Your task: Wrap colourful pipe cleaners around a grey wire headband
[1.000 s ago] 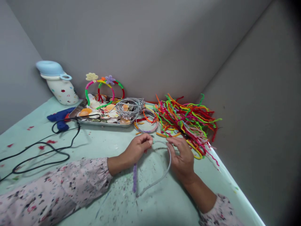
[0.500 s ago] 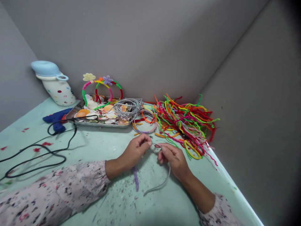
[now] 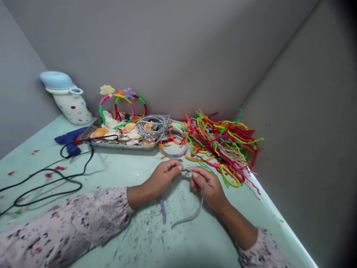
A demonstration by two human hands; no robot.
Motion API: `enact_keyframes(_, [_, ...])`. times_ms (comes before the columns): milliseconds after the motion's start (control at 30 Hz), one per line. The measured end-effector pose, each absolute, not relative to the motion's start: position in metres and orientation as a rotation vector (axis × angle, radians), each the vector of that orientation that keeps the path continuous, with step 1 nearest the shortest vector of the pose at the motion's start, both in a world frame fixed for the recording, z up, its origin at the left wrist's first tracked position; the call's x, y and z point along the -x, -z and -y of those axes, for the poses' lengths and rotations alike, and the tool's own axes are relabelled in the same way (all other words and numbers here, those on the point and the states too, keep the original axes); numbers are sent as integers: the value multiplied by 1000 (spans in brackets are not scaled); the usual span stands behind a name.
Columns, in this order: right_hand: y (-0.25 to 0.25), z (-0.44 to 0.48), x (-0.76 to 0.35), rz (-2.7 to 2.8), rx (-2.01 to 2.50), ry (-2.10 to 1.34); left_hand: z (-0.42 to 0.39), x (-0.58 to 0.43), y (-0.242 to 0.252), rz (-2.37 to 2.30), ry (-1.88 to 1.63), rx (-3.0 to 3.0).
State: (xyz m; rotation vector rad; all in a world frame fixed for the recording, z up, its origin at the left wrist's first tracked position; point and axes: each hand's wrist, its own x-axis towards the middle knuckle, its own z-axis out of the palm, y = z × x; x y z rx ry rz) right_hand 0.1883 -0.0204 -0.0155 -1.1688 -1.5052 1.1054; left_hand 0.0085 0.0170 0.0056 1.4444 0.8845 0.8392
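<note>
Thumb and finger of my right hand (image 3: 206, 185) pinch a thin grey wire (image 3: 192, 217), whose loose end curves down over the table. My left hand (image 3: 164, 178) is closed in a pinch close by, at the tip of the same wire; a purple fuzzy strip (image 3: 163, 210) hangs or lies below it, its upper end hidden by the hand. Just beyond my hands lie rings of grey wire (image 3: 174, 153), partly wrapped in orange and purple.
A metal tray (image 3: 125, 147) holds shells, a grey wire coil (image 3: 153, 126) and flower-topped hoops (image 3: 103, 108). Coloured pipe cleaners (image 3: 220, 141) are heaped at right. A blue glue gun (image 3: 73, 138), its black cord (image 3: 80, 182) and a bottle (image 3: 73, 108) stand left.
My two hands have come closer together, and the wire tip now reaches my left fingertips. The whole view has shifted slightly.
</note>
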Motion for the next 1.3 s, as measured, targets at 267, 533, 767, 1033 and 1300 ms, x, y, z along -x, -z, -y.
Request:
enact_keyframes(267, [13, 20, -185, 1425, 1222, -1180, -18, -8, -3, -839, -871, -1397])
enact_keyframes(533, [8, 22, -185, 1368, 1257, -1275, -17, -8, -6, -849, -839, -1395])
enact_keyframes(767, [9, 23, -184, 1410, 1260, -1225, -19, -8, -3, -859, -799, -1453])
enact_keyframes(1033, [9, 24, -184, 1428, 1244, -1233, -21, -9, -5, -875, -775, -1419])
enact_keyframes(1300, [9, 22, -183, 1418, 1259, -1255, -20, -8, -4, -900, -790, -1457])
